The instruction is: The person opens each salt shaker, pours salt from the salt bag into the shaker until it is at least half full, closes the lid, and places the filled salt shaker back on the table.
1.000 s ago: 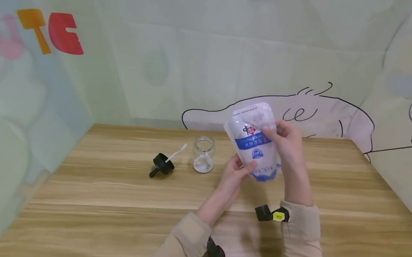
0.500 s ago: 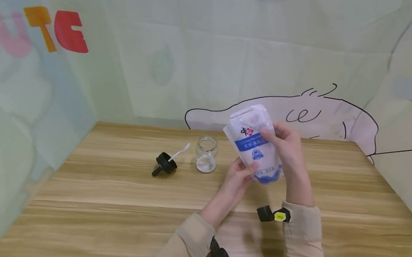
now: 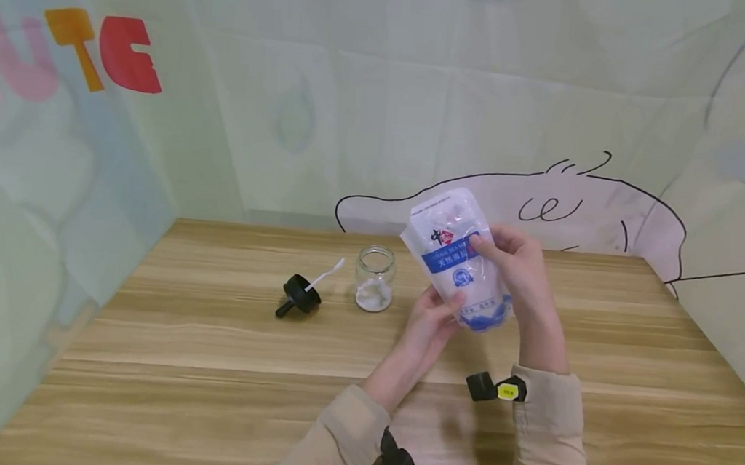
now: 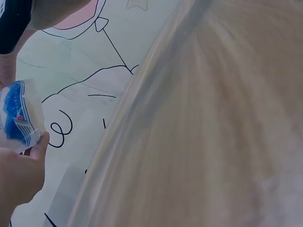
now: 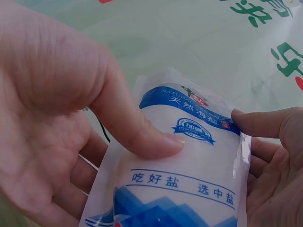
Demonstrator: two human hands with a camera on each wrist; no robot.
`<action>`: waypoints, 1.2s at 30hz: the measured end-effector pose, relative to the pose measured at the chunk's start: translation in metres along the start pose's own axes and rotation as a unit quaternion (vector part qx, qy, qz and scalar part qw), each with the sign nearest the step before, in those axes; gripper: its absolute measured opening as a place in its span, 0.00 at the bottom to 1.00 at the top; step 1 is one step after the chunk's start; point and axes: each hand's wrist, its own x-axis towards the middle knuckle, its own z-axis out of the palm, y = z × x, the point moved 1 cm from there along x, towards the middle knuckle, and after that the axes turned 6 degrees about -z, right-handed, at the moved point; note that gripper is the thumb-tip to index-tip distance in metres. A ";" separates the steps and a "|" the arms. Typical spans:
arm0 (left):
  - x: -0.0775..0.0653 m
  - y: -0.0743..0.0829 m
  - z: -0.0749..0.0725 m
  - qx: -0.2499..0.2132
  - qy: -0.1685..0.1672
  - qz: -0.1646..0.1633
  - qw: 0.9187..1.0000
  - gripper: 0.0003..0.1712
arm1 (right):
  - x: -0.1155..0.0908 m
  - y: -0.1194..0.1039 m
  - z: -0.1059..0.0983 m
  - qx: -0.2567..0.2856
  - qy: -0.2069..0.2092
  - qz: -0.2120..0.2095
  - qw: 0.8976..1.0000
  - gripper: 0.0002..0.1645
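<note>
Both hands hold a white and blue bag of sea salt (image 3: 465, 262), tilted above the table with its printed front facing me. My left hand (image 3: 427, 321) grips its lower left side, thumb (image 5: 163, 145) across the front. At the upper right edge, my right hand (image 3: 521, 266) pinches it, thumb on the end of the blue band; its other fingers go behind. The left wrist view catches only the blue bottom of the bag at the left edge. Left of the bag stands a lidless glass jar (image 3: 374, 280) with white grains in its bottom.
A black lid (image 3: 302, 296) with a knob lies left of the jar, a thin white stick (image 3: 326, 274) rising from it. The wooden table (image 3: 203, 387) ends at a printed cloth backdrop (image 3: 380, 138). Cameras are strapped to both wrists.
The head view has shifted slightly, so the jar and lid appear a little further right. The bag leans slightly more to the left; both hands keep their hold.
</note>
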 end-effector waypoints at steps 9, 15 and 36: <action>0.000 -0.001 -0.001 -0.017 -0.004 -0.007 1.000 0.27 | 0.000 0.001 -0.001 -0.005 -0.024 0.007 1.000 0.27; -0.001 0.000 -0.001 -0.027 -0.007 -0.010 1.000 0.27 | 0.000 0.001 0.000 -0.019 -0.023 0.011 1.000 0.28; -0.003 -0.001 0.001 -0.084 -0.023 -0.006 0.996 0.26 | 0.003 0.003 0.018 -0.082 -0.004 -0.098 0.992 0.21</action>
